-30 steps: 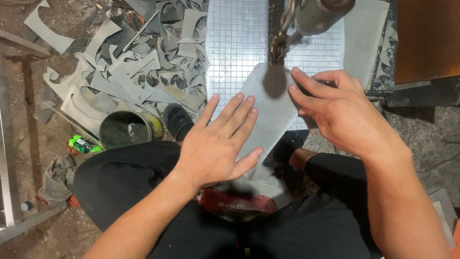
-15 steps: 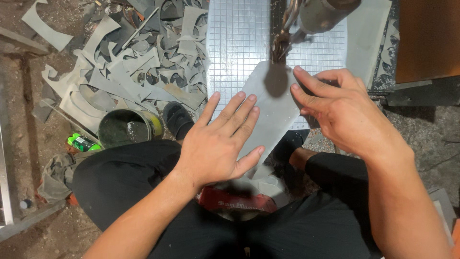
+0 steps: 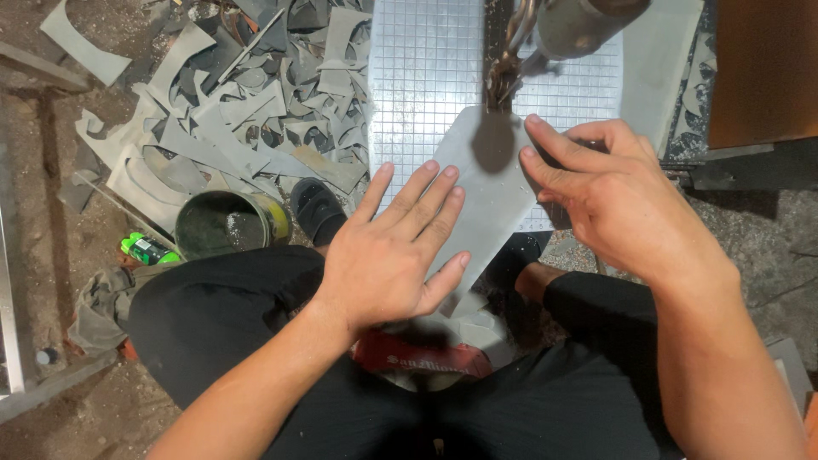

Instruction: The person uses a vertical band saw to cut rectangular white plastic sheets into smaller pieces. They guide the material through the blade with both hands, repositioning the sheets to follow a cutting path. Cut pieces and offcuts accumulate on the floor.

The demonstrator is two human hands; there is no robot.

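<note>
Grey sheet metal (image 3: 490, 192) is lying tilted on the gridded work plate (image 3: 426, 77), its upper end directly under the drill bit (image 3: 504, 72) of the overhead machine (image 3: 579, 25). The left hand (image 3: 388, 255) is pressing flat and open on its lower part, while the right hand (image 3: 613, 204) is pinching the right edge between curled fingers. Judging by this, the person is steadying the piece for drilling; the next move calls for firm, even pressure with fingertips kept away from the bit. Offcuts (image 3: 213, 128) are littering the floor beside a green bucket (image 3: 226, 226).
</note>
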